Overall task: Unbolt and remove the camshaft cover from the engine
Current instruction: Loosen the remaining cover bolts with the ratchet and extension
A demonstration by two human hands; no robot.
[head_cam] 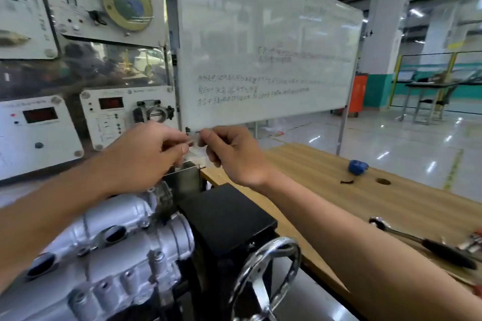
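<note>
Hands point(146, 154) raised, fingers point(208, 135) pinching together

A small pale object point(194, 138), too blurred to identify, is pinched between the left hand point(146, 154) and right hand point(234, 156) above the silver engine point(104, 242). A ratchet point(422, 242) is laid on the wooden counter point(339, 190), near a blue item point(357, 166).

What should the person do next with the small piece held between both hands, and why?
Probably bring the small piece down and pick up the ratchet. Both hands, left and right, pinch it above the engine, and the ratchet lies unused on the wooden table.
</note>
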